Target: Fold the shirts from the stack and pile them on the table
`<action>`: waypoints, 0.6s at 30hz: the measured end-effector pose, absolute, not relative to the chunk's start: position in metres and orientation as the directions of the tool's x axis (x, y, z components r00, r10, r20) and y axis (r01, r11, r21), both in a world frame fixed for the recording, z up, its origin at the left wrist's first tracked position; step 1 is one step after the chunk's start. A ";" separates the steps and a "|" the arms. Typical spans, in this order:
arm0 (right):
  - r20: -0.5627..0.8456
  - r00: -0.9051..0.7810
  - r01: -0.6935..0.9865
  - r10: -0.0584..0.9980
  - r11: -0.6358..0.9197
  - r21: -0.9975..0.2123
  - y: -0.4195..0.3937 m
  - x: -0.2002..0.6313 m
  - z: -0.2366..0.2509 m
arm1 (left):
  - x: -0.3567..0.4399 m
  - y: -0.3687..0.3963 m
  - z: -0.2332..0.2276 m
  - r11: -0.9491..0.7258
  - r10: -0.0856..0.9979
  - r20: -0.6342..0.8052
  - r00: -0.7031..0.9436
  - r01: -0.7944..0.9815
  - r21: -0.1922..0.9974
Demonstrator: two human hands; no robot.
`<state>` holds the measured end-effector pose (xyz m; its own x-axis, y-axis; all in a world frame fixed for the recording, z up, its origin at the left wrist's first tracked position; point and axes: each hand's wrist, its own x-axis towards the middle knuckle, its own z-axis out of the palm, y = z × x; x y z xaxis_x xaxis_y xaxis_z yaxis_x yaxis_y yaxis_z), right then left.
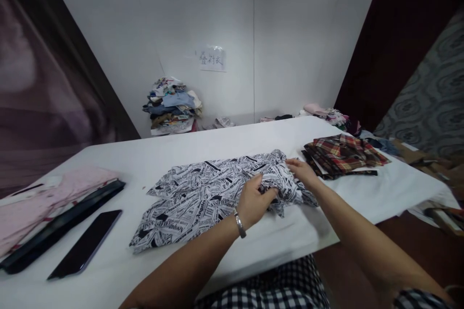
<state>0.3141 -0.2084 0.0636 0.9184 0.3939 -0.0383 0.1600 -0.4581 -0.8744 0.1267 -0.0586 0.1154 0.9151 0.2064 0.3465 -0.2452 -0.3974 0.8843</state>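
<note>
A black-and-white newspaper-print shirt (195, 198) lies spread across the white table (224, 142). My left hand (254, 201), with a metal bracelet on the wrist, pinches a bunched fold of the shirt near its right end. My right hand (301, 170) grips the same end of the fabric a little farther back, fingers closed on the cloth. A folded red plaid shirt (340, 154) rests on the table just right of my right hand.
A dark phone (87, 244) lies at the near left, beside a black flat bar (61, 227) and pink cloth (43, 198). A heap of clothes (172, 106) stands by the back wall. More garments (326, 113) lie at the far right corner.
</note>
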 end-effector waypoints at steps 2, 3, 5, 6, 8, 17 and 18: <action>-0.076 0.940 0.154 0.331 -0.616 -0.772 -0.193 0.332 0.040 | 0.124 -0.056 0.117 -0.377 0.218 0.352 0.910 -0.254 0.891; -0.076 0.946 0.160 0.314 -0.661 -0.733 -0.187 0.339 0.033 | 0.123 -0.056 0.119 -0.351 0.212 0.340 0.916 -0.254 0.902; -0.065 0.952 0.176 0.298 -0.710 -0.682 -0.176 0.352 0.026 | 0.120 -0.055 0.122 -0.272 0.195 0.304 0.932 -0.247 0.930; -0.058 0.953 0.188 0.297 -0.732 -0.654 -0.172 0.357 0.025 | 0.118 -0.054 0.124 -0.224 0.188 0.289 0.939 -0.245 0.943; -0.045 0.956 0.208 0.290 -0.777 -0.594 -0.164 0.366 0.027 | 0.115 -0.050 0.128 -0.132 0.194 0.277 0.941 -0.255 0.958; -0.083 0.943 0.267 0.321 -0.883 -0.386 -0.138 0.395 0.024 | 0.126 -0.013 0.138 0.223 0.439 0.271 0.857 -0.396 0.891; -0.085 0.936 0.287 0.341 -0.882 -0.375 -0.137 0.397 0.023 | 0.128 -0.011 0.140 0.262 0.460 0.259 0.849 -0.408 0.874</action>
<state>0.3974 -0.1367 0.0227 0.9364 0.3406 -0.0847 0.2867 -0.8816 -0.3750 0.1276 -0.0109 0.1404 0.8492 0.4605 0.2586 -0.4084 0.2622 0.8743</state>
